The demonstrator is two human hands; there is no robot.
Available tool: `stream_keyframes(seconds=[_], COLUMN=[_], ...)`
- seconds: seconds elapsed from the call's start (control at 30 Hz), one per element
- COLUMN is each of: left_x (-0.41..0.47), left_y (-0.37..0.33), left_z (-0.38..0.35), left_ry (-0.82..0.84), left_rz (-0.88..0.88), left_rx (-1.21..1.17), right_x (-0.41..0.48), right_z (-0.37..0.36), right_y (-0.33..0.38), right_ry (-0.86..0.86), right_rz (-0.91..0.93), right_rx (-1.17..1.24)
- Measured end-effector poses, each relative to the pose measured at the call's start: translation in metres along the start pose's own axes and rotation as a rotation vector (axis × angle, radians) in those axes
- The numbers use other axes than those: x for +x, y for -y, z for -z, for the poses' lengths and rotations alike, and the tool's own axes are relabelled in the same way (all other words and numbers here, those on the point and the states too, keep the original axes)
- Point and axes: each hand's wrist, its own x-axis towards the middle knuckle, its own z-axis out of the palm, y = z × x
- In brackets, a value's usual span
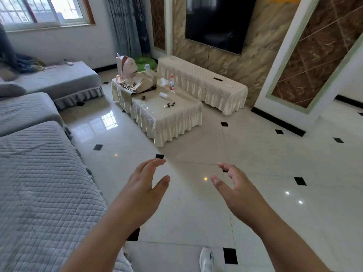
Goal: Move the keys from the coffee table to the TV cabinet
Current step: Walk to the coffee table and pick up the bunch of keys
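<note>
White tiled floor [196, 203] spreads under both empty, spread hands, left hand [144, 185] and right hand [234, 188], with keys [169, 104] on the distant coffee table [176, 118].

Floor [255, 154]: glossy cream tile, small black diamond insets, ceiling lights and window mirrored in it.
Window [43, 10]: upper left, wood frame, sliding panes, bars outside, strong daylight.
Curtain [125, 26]: grey-blue, patterned, hanging right of the window.
Left wall [78, 44]: plain white, black skirting.
Feature wall [259, 54]: marble-look panel behind a dark wall-mounted TV [216, 22].
Side panels [314, 61]: brown stone look, diagonal lines, white and pale green frames.
Sofa [39, 183]: grey quilted covers, several sections along the left, frilled edge.
Light: daytime, bright, from the window.
</note>
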Motion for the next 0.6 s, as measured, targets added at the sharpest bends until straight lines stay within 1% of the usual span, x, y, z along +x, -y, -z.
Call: stream_keyframes(seconds=[0.17, 0.3, 0.43, 0.6], left_x=[0.063, 0.123, 0.188, 0.254], left_y=[-0.003, -0.017, -0.036, -0.05], left_z=[-0.008, -0.022, -0.029, -0.043], left_ry=[-0.046, -0.049, -0.124, -0.179], left_rz=[0.02, 0.046, 0.029, 0.07], left_rx=[0.016, 0.057, 0.033, -0.016], right_x=[0.079, 0.152, 0.229, 0.304], right_z=[0.005, 0.02, 0.045, 0.075], right_y=[-0.008, -0.013, -0.01, -0.01], right_ry=[0.016, 0.057, 0.075, 0.1], right_rz=[0.029, 0.052, 0.074, 0.098], right_rx=[0.014, 0.046, 0.053, 0.021])
